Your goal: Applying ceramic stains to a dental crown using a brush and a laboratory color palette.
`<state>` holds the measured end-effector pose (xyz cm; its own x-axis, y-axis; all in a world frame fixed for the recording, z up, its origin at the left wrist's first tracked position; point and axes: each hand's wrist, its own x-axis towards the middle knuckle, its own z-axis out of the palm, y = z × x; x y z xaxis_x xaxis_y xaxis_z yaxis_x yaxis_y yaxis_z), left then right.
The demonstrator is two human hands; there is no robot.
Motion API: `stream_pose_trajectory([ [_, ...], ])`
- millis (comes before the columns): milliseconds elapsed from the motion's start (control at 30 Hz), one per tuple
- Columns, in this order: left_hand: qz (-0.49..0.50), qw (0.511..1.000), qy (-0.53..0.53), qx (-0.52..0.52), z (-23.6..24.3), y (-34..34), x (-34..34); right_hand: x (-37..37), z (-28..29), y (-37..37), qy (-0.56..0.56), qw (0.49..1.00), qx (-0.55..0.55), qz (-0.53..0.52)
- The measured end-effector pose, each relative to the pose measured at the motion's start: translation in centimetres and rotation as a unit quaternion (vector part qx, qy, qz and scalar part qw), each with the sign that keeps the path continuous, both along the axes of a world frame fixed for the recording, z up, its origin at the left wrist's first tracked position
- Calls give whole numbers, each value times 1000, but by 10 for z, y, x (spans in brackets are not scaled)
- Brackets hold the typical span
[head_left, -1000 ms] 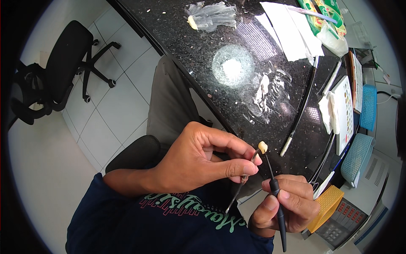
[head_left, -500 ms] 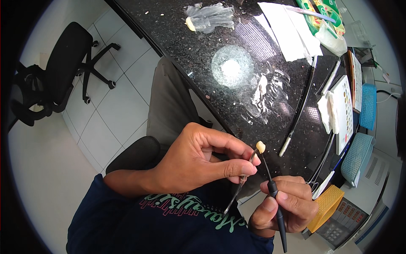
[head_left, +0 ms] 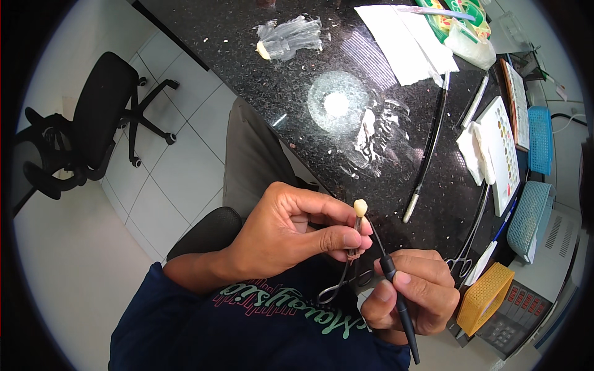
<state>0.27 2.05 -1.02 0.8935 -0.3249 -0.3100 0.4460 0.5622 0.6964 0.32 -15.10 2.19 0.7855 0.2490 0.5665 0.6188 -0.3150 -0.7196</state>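
Note:
My left hand (head_left: 303, 232) is closed on a ring-handled hemostat (head_left: 331, 292), whose loops hang down by my shirt. At the hemostat's tip sits a small cream-coloured dental crown (head_left: 360, 208), clear of my fingertips. Between thumb and fingers of my right hand (head_left: 421, 290) is a slim dental tool with a black handle (head_left: 405, 315). Its thin dark shaft slants up toward the crown; I cannot tell whether its tip touches the crown or is a brush or a metal point.
A speckled black countertop (head_left: 247, 52) carries whitish paste smears (head_left: 371, 136), white paper (head_left: 402, 43), a long black-and-silver tool (head_left: 427, 161) and a white palette (head_left: 500, 157). Blue baskets (head_left: 531, 219) and a yellow basket (head_left: 486, 298) line the right. An office chair (head_left: 105, 117) stands left.
My left hand has turned the hemostat, so the crown now shows another side and the ring loops appear. Both hands have shifted slightly left in the picture.

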Motion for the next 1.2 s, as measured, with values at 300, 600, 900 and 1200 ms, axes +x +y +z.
stream_pose_trajectory([
  [300, -8, 1000, -7, 8, 0, 1, 0, 0, 2, 0, 19, 1000, -5, 10],
  [600, 9, 1000, 27, 4, 4, -1, -1, -16, 10, -16, 30, 995, 64, -73],
  [900, 34, 912, -209, 353, 15, 1, -4, 95, 84, -124, 144, 974, 11, -173],
  [1200, 147, 829, -284, 458, -7, 6, -15, 178, 39, -148, 228, 966, 1, -124],
])
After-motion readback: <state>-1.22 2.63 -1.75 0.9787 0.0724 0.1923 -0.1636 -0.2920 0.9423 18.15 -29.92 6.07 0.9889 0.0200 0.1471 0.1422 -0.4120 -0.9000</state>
